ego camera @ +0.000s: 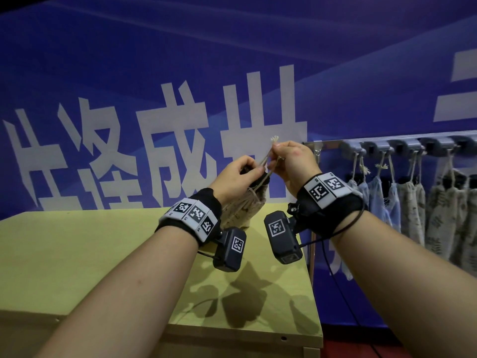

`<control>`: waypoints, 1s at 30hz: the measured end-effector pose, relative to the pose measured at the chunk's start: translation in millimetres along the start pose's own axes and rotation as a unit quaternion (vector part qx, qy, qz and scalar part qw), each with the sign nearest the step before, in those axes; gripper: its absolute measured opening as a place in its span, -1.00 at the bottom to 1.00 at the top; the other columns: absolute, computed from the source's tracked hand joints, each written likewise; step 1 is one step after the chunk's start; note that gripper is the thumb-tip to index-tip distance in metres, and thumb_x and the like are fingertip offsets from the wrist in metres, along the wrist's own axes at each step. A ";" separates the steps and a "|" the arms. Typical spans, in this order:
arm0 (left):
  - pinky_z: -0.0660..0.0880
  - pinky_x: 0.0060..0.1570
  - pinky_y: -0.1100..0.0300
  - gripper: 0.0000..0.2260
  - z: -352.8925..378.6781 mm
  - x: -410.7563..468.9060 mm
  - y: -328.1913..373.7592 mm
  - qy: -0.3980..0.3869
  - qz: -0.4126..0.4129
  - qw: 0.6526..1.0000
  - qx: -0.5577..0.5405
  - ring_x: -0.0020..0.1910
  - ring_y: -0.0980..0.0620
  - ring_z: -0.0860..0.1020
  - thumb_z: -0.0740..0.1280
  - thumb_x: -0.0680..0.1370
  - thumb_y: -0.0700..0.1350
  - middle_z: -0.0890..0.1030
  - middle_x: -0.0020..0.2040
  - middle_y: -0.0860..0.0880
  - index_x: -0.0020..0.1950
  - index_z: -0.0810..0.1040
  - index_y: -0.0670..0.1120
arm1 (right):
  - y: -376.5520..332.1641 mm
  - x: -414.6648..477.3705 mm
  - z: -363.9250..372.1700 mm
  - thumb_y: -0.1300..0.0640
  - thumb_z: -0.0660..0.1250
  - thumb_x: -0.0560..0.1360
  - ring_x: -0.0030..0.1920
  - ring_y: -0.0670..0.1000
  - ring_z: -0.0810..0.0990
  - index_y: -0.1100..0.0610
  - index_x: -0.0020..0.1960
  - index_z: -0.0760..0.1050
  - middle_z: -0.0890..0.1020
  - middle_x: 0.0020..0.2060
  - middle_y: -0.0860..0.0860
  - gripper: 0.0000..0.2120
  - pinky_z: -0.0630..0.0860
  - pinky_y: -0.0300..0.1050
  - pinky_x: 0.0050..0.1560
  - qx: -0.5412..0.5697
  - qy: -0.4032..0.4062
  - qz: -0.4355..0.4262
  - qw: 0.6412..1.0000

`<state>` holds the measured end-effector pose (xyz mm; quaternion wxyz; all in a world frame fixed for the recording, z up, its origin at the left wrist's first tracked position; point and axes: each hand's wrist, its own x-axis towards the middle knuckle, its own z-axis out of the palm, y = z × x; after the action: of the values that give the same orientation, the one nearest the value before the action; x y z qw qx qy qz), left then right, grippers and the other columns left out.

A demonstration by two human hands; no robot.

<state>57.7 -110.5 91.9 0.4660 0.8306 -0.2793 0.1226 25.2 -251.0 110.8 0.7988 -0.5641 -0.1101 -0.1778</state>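
"Blue banner [103, 60] across the whole back wall, with big white characters [170, 140] on it. What stands in front?"

"A yellow-green wooden table [77, 254], and both forearms reach out over it. The hands meet above its far right part."

"What do they hold?"

"A small beige drawstring pouch [245, 208]. It hangs between the two wrists, with its neck up in the left hand [236, 177]. Its bottom is low by the table's far edge; I cannot tell whether it touches the wood."

"And the fingers?"

"The left hand's fingers are curled round the gathered neck, thumb laid over the top. The right hand [294, 164] is higher and just beside it, with thumb and forefinger [280, 147] pinching the drawstring cords [266, 156] near their frayed ends. The cords run taut and slanted from the neck up to that pinch."

"Anything on the wrists?"

"Black bands [196, 215] with square printed markers, and a black camera unit [231, 249] hanging under each."

"To the right?"

"A metal rail [335, 142] with grey hooks [376, 146], well apart from the hands. Cloth bags [410, 200], some pale blue and some patterned beige, hang from them by their strings."
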 end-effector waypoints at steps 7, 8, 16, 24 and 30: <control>0.54 0.01 0.08 -0.91 1.0 0.3 -1.9 0.004 0.003 1.000 0.015 -0.02 -0.03 0.59 0.28 0.62 -0.04 0.61 -0.07 -0.04 -0.07 0.46 0.02 | 0.4 -2.1 -0.3 0.28 0.19 0.58 -0.47 -0.04 0.36 0.21 -0.22 0.40 0.42 -0.41 0.07 -0.80 0.42 -0.23 -0.37 -0.005 0.018 0.007 1.000; 0.54 -0.01 0.09 -0.92 0.7 -0.3 -2.5 0.003 0.005 1.000 0.016 -0.03 -0.02 0.59 0.29 0.62 -0.04 0.60 -0.07 -0.04 -0.07 0.46 0.02 | -0.2 -2.7 -0.2 0.27 0.20 0.58 -0.47 -0.05 0.36 0.21 -0.22 0.40 0.42 -0.41 0.06 -0.80 0.44 -0.22 -0.34 0.002 0.021 0.011 1.000; 0.43 -0.17 0.21 -0.88 -2.5 -5.2 -1.4 -0.004 0.022 0.998 0.053 -0.18 0.08 0.52 0.30 0.61 -0.09 0.54 -0.18 0.03 -0.12 0.42 0.00 | -9.4 -7.2 2.2 0.25 0.25 0.56 -0.43 -0.04 0.36 0.21 -0.24 0.44 0.41 -0.40 0.06 -0.80 0.45 -0.16 -0.32 -0.037 0.041 0.020 0.998; 0.44 -0.17 0.25 -0.86 -3.6 -14.0 -15.6 -0.023 -0.002 0.997 0.076 -0.12 0.05 0.55 0.32 0.60 -0.14 0.56 -0.13 0.01 -0.14 0.42 0.01 | -9.7 -7.7 -5.9 0.33 0.28 0.51 -0.44 0.00 0.37 0.14 0.05 0.44 0.48 -0.34 0.09 -0.84 0.38 -0.13 -0.36 -0.188 -0.008 0.099 0.977; 0.38 -0.24 0.32 -0.87 -6.9 -16.2 -7.3 -0.006 0.008 0.996 0.089 -0.18 0.13 0.52 0.30 0.60 -0.15 0.54 -0.16 0.03 -0.13 0.41 -0.02 | -12.4 -13.8 2.1 0.40 0.19 0.53 -0.39 -0.03 0.43 0.18 0.10 0.50 0.51 -0.34 0.07 -0.76 0.38 -0.18 -0.39 -0.079 0.002 0.054 0.995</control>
<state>49.1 -96.1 82.9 0.3877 0.8672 -0.2764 0.1458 7.6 -250.6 117.0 0.7606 -0.6298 -0.0634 -0.1441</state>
